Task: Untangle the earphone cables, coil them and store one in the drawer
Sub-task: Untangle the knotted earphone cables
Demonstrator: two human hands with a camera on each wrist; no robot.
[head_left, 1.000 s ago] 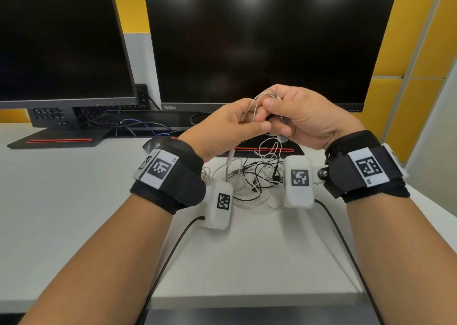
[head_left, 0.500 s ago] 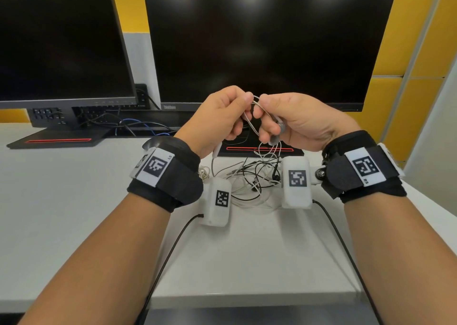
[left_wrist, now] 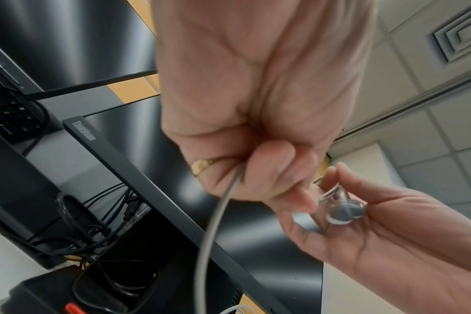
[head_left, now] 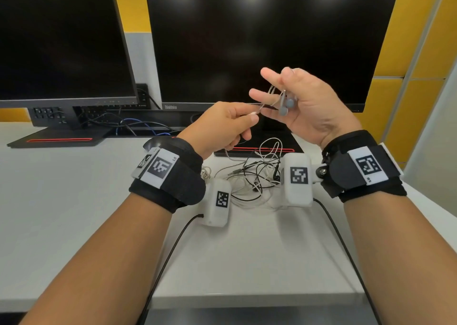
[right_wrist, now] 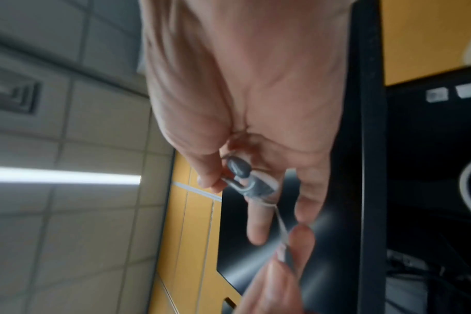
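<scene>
Above desk (head_left: pixel 74 201), earphone cable (head_left: pixel 265 104) spans both hands' fingers (head_left: pixel 257 95)

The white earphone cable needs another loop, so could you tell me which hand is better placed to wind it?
Probably the left hand: it pinches the white earphone cable, while the right hand holds the earbuds.

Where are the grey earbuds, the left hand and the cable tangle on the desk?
grey earbuds (head_left: pixel 288 104): head view, on the bud bodies.
left hand (head_left: pixel 222 124): head view, back of the hand.
cable tangle (head_left: pixel 254 176): head view, on the crossing black and white wires.
</scene>
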